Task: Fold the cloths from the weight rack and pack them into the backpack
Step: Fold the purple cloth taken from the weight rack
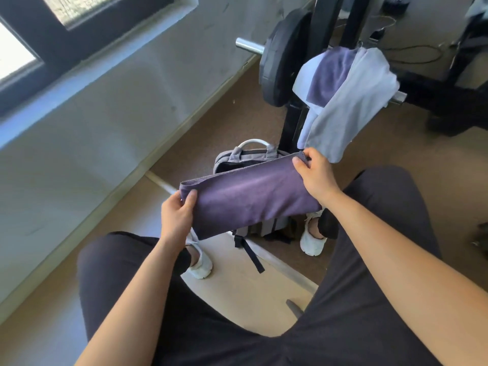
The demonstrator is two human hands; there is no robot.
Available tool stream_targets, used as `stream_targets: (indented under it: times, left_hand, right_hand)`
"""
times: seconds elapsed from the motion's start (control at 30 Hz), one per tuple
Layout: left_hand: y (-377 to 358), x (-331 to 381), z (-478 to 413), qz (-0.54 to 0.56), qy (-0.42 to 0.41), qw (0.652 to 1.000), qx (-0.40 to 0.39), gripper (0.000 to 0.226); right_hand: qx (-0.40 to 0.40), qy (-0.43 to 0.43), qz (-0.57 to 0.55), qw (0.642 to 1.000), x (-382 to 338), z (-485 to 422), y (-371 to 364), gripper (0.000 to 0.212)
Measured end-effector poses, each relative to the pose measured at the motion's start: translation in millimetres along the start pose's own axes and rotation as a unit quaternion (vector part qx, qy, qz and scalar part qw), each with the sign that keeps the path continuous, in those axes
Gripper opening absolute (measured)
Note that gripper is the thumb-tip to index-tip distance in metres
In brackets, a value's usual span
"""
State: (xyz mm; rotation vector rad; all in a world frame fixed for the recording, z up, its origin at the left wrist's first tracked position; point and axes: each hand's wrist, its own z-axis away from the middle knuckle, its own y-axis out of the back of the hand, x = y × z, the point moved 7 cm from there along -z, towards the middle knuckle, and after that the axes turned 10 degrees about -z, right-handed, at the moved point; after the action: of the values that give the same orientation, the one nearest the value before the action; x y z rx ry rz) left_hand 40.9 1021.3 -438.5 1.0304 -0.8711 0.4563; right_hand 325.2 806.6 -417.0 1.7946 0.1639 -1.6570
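A folded purple cloth (250, 199) is stretched between my hands, above my knees. My left hand (177, 215) pinches its lower left corner, and my right hand (314, 175) pinches its upper right corner. Behind and below the cloth stands a grey backpack (245, 157) on the floor, its top open and its white handle up; the cloth hides most of it. On the black weight rack (290, 122) further back hang a light grey cloth (351, 107) and another purple cloth (330, 75) draped on a bar.
A black weight plate (280, 59) sits on a steel bar (249, 46) left of the hanging cloths. A wall with a window runs along the left. My legs and white shoes (313, 241) flank the backpack. Cables lie on the floor at the back right.
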Motion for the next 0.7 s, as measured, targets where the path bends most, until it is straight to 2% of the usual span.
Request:
stream_targets:
  times: [0.03,0.07,0.13,0.3,0.4,0.5,0.7]
  left_hand:
    - [5,9,4,-0.09,-0.06,0.993,0.056,0.019]
    - [8,16,9,-0.142,-0.082,0.981,0.099,0.019]
    - [8,22,14,-0.176,-0.074,0.972,0.136,0.024]
    - [2,11,3,-0.164,-0.032,0.982,0.086,0.03]
    - [0,3,1,-0.124,0.014,0.99,0.061,0.042]
    - [-5,-1,2,-0.068,0.044,0.996,0.035,0.038]
    - [-39,21,29,0.059,-0.014,0.995,-0.074,0.036]
  right_hand:
    - [-0.001,0.001,0.008,1.0,0,0,-1,0.017]
    - [-0.001,0.003,0.012,1.0,2,0,-2,0.016]
    - [0.0,0.003,0.012,1.0,6,-1,-5,0.015]
    - [-0.008,-0.016,0.022,1.0,14,1,-5,0.018]
    - [-0.016,-0.046,0.012,0.999,18,4,-7,0.022]
    - [-0.037,-0.078,-0.021,0.996,17,13,-15,0.019]
    - [-0.102,-0.114,-0.141,0.978,1,45,-45,0.021]
